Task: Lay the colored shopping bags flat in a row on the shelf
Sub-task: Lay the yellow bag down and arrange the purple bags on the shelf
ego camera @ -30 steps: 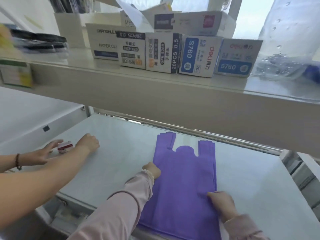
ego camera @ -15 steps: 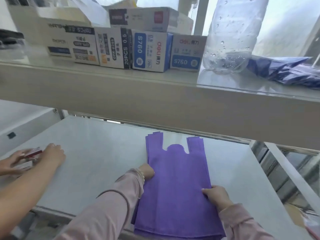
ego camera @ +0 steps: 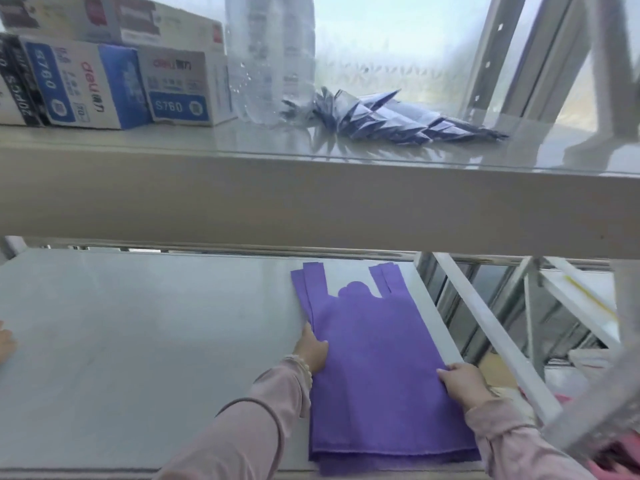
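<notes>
A stack of purple shopping bags lies flat on the pale lower shelf, handles pointing away from me, close to the shelf's right end. My left hand grips the stack's left edge, fingers tucked under it. My right hand holds the right edge, thumb on top of the fabric. Both sleeves are pale pink. The near end of the stack overhangs the shelf's front edge slightly.
An upper shelf hangs right above, carrying stationery boxes, a clear water bottle and a folded blue-grey foil packet. Another person's fingers show at the far left edge. Metal rack bars stand right of the shelf.
The purple stack has slid to the right along the shelf with both my hands on it. The view swung right, and the other person's hands have nearly left the frame.
</notes>
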